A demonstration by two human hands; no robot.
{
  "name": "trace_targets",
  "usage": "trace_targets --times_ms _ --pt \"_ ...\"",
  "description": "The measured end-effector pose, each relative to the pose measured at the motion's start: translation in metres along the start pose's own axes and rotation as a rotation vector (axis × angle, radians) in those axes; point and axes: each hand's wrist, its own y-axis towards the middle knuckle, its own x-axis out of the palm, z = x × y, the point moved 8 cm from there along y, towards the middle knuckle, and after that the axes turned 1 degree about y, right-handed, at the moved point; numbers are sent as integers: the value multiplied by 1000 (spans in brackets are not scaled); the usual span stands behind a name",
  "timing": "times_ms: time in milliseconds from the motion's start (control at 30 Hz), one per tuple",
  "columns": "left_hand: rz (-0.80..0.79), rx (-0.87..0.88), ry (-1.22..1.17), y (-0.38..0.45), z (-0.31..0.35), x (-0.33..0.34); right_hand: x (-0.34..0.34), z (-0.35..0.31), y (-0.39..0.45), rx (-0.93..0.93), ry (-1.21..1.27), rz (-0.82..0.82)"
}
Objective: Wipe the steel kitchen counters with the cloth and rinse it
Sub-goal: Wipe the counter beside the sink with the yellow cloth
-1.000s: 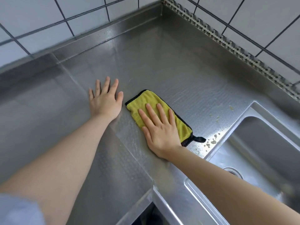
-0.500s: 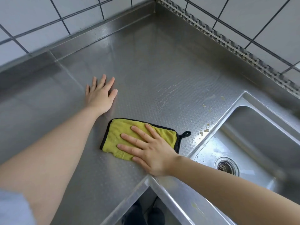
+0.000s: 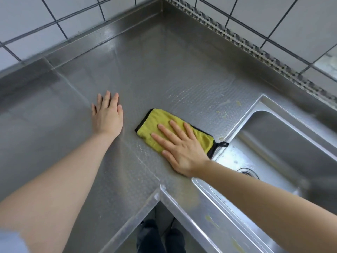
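Note:
A yellow cloth (image 3: 156,123) with a black edge and hanging loop lies flat on the steel corner counter (image 3: 164,70), close to the sink's left rim. My right hand (image 3: 180,148) presses on it with straight, spread fingers. My left hand (image 3: 107,115) rests flat on the bare counter just left of the cloth, fingers straight. Yellowish smears and drops (image 3: 221,113) mark the counter between the cloth and the sink's far corner.
A steel sink (image 3: 284,143) with a round drain (image 3: 246,171) lies at the right. White tiled walls (image 3: 54,15) with raised steel backsplashes close the corner behind. The counter's inner front edge (image 3: 160,190) is near me, with the floor below. More yellowish smears mark the sink's front rim (image 3: 211,221).
My right hand has slid the cloth to the right and away from the front edge, turning it towards the sink rim. My left hand has stayed flat in place.

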Motion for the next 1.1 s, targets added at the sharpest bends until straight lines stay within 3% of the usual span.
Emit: trace_targets --times_ms 133,333,467,600,800,933,1000,1100 --pt "2 -43 -8 -14 7 -1 19 -31 -53 -163 26 -26" --pt "-45 -93 -26 -24 40 8 16 -14 -61 -197 67 -30" --pt "-60 -45 -22 -27 69 13 0 51 -39 8 20 26" --pt "-8 158 -5 -25 114 14 -13 121 -17 191 -2 67" --pt "-64 54 53 -8 125 28 -28 211 2 540 80 168" --pt "-2 37 67 -11 121 28 -32 223 9 756 115 204" --pt "14 37 68 -10 122 27 -29 197 16 673 89 174" --pt "19 47 73 -10 123 26 -22 133 26 386 65 130"
